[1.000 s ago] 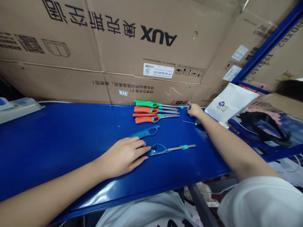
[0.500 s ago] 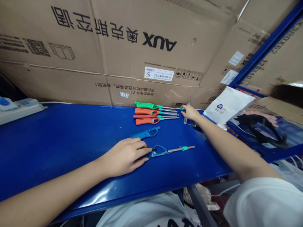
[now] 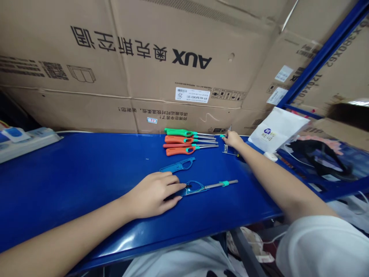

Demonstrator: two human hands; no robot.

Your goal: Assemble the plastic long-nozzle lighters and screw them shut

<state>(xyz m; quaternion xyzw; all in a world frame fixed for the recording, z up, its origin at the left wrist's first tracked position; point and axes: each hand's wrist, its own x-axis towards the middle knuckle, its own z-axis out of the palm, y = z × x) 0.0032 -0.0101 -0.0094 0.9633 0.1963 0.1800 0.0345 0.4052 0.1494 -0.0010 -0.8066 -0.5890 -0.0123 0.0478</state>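
My left hand (image 3: 158, 194) lies on the table with its fingers closed on the handle end of an opened blue gas lighter (image 3: 198, 187). That lighter has a long metal tube with a teal collar, and its insides show. Just behind it rests a loose blue handle half (image 3: 178, 165). At the back right, my right hand (image 3: 233, 139) has its fingers pinched beside a small teal piece (image 3: 222, 135); what lies between the fingertips is too small to tell. A screwdriver (image 3: 231, 154) and a small clear or metallic piece (image 3: 225, 148) lie in front of that hand.
Several whole lighters, one green (image 3: 178, 132) and others orange (image 3: 175, 151), lie side by side at the table's back. Cardboard (image 3: 138, 77) stands behind the blue table (image 3: 86, 184). A power strip (image 3: 34, 142) is at left, a white paper bag (image 3: 278, 129) at right.
My right hand has moved slightly left towards the teal piece. A small clear or metallic piece now shows by the screwdriver. My left hand stays on the blue lighter.
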